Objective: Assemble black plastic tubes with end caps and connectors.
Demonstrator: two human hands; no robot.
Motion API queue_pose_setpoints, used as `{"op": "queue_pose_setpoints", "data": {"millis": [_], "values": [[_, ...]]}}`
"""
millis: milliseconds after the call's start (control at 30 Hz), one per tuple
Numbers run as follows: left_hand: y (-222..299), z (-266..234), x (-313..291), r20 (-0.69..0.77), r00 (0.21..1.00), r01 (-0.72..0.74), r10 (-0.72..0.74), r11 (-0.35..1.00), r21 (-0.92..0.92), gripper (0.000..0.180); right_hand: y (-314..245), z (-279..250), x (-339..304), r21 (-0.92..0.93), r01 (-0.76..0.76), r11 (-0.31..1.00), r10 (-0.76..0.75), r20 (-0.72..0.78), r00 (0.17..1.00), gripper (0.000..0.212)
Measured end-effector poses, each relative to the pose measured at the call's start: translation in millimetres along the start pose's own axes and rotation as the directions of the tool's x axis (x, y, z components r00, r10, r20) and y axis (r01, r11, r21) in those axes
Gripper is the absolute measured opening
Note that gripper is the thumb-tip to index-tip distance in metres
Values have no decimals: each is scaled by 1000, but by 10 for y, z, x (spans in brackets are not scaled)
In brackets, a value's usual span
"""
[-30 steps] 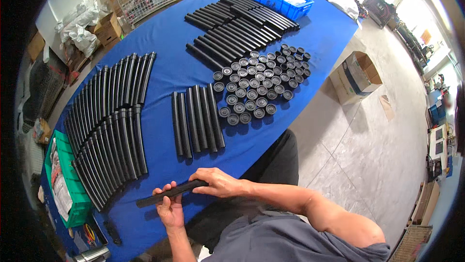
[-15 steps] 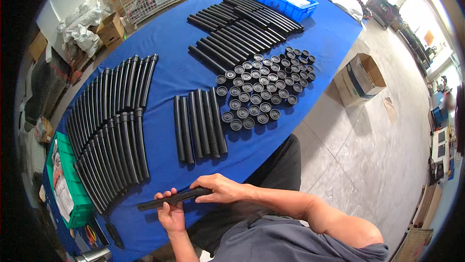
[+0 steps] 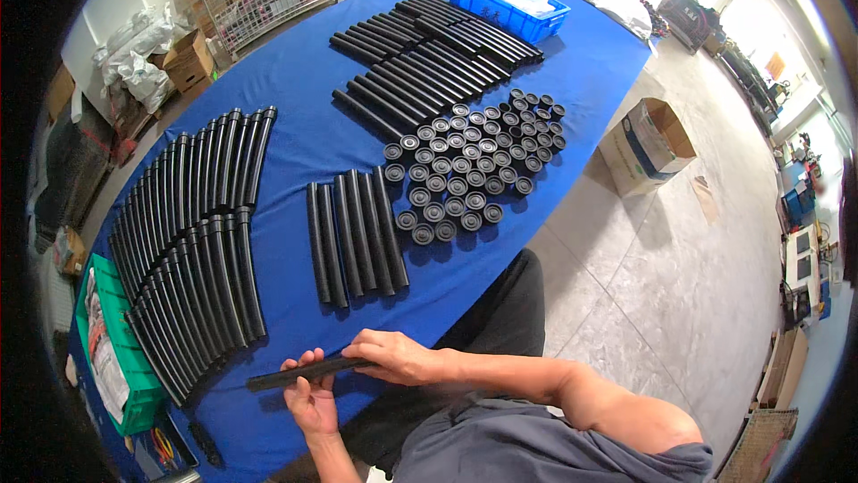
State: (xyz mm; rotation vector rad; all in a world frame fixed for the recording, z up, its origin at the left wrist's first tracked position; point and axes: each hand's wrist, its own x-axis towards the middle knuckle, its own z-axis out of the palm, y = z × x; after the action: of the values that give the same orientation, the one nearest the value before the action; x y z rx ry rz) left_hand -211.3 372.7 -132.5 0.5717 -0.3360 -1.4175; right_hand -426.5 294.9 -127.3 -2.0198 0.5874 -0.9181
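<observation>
A black tube (image 3: 275,379) lies slantwise across my two hands at the near edge of the table. From below, my left hand (image 3: 311,396) grips its middle, with the thumb on the near side and fingers curled over the far side. My right hand (image 3: 393,356) wraps over the tube's right end and hides it. Beyond my hands lies a small row of loose black tubes (image 3: 356,237). Several round black caps (image 3: 460,164) stand in a cluster to the right of that row.
Capped black tubes (image 3: 192,251) fill the table's left side, beside a green crate (image 3: 143,389). More black tubes (image 3: 420,72) lie at the far side by a blue crate (image 3: 509,14). An opened cardboard box (image 3: 639,157) stands on the floor to the right.
The whole view has shifted slightly, so the table's contents appear a little further left. My right hand has closed further over the tube's end; both hands still hold it.
</observation>
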Motion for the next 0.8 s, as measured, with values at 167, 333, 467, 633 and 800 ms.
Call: {"op": "queue_pose_setpoints", "data": {"millis": [167,333,467,633,800], "values": [[9,-72,-15,20,999,-30,30,999,-10,35,-105,-132,85,125,-63,990,55,61,997,35],[-10,-39,1,5,999,-50,49,999,16,33,-65,-99,88,127,-98,987,88,77,993,35],[23,-23,-21,0,999,-51,51,998,33,32,-90,-69,94,131,-120,984,110,79,991,34],[-4,20,2,-7,1000,-14,14,999,30,35,-43,25,-3,24,-10,1000,10,-29,1000,36],[23,-118,-13,52,998,-31,30,999,12,35,-187,18,44,176,-101,979,111,-51,992,37]]}}
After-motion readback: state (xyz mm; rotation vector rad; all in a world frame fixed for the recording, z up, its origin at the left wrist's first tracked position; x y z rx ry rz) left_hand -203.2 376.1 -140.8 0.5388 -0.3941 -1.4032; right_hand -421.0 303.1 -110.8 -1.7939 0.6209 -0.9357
